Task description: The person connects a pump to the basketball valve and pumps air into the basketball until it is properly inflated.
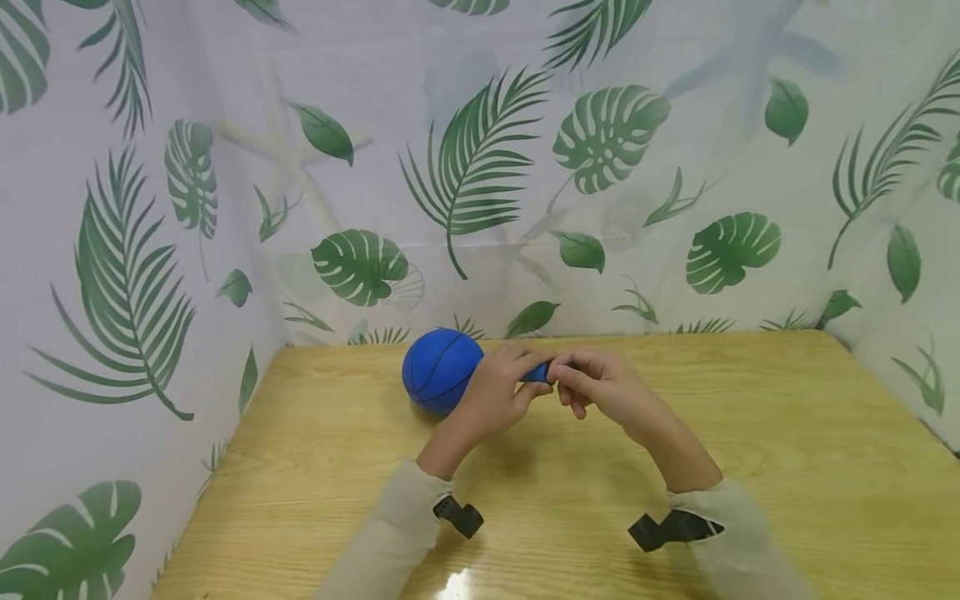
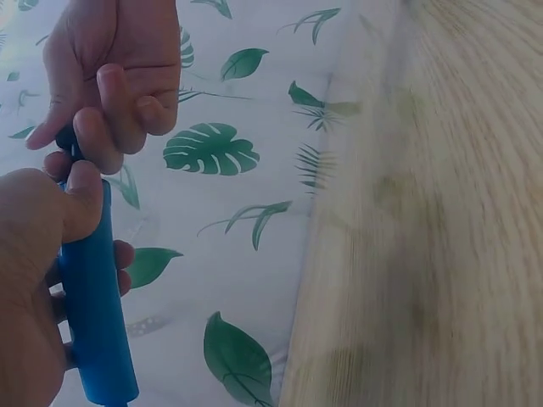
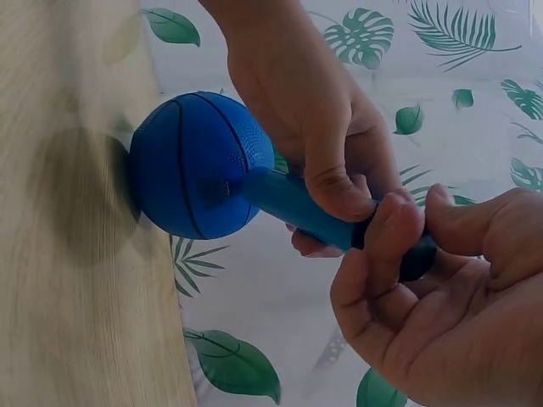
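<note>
A blue basketball (image 1: 441,367) with black seams rests on the wooden table. Beside it, my left hand (image 1: 491,387) wraps around a slim blue hand pump (image 2: 97,314). One end of the pump points at the ball (image 3: 191,170); whether its tip touches or enters the ball cannot be made out. At the opposite end, the fingers and thumb of my right hand (image 1: 603,387) pinch the pump's dark handle (image 3: 418,259), which is partly hidden by the fingers.
The light wooden table (image 1: 300,500) meets a white cloth wall (image 1: 480,292) printed with green leaves behind and at the sides. Dark wrist cameras (image 1: 675,529) sit on both sleeves.
</note>
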### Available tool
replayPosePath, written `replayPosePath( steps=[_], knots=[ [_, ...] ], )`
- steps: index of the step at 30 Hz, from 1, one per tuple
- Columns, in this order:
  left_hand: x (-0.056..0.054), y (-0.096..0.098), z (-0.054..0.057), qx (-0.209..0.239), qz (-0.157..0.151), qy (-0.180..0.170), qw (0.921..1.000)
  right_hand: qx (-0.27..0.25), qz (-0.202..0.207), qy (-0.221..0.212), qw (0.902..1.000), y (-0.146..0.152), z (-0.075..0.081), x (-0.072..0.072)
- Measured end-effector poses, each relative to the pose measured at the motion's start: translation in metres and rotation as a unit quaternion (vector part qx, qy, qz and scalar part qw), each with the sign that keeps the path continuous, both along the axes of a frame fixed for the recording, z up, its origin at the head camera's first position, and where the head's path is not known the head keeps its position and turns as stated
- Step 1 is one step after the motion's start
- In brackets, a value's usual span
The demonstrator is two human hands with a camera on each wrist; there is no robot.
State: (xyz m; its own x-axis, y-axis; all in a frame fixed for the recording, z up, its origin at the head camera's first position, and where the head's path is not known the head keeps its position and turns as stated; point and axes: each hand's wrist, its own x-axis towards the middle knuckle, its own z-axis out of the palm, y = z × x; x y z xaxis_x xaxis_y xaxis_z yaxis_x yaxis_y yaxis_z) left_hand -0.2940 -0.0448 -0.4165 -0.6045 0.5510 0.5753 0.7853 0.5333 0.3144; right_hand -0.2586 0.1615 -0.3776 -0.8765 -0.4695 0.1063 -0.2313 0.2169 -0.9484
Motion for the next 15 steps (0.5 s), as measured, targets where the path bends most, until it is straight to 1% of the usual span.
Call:
replayPosePath(
  steps=[4, 7, 9, 12, 15],
  knots=[
    [0.002, -0.002, 0.001, -0.015, 0.009, 0.0, 0.9999, 0.028, -0.002, -0.003, 0.9996, -0.002, 0.0, 0.001],
    [0.002, -0.004, 0.001, -0.015, 0.007, -0.007, 0.9998, 0.043, 0.011, -0.007, 0.999, 0.003, 0.002, 0.0],
    [0.001, -0.006, 0.002, -0.008, 0.008, -0.013, 0.9999, 0.042, 0.021, -0.009, 0.9989, 0.009, 0.005, 0.001],
    [-0.003, -0.01, 0.002, 0.003, 0.014, -0.022, 0.9997, 0.035, 0.033, 0.003, 0.9988, 0.023, 0.014, 0.003],
    [-0.008, -0.014, 0.004, 0.011, 0.028, -0.022, 0.9993, 0.026, 0.039, 0.033, 0.9984, 0.04, 0.026, 0.008]
  ],
)
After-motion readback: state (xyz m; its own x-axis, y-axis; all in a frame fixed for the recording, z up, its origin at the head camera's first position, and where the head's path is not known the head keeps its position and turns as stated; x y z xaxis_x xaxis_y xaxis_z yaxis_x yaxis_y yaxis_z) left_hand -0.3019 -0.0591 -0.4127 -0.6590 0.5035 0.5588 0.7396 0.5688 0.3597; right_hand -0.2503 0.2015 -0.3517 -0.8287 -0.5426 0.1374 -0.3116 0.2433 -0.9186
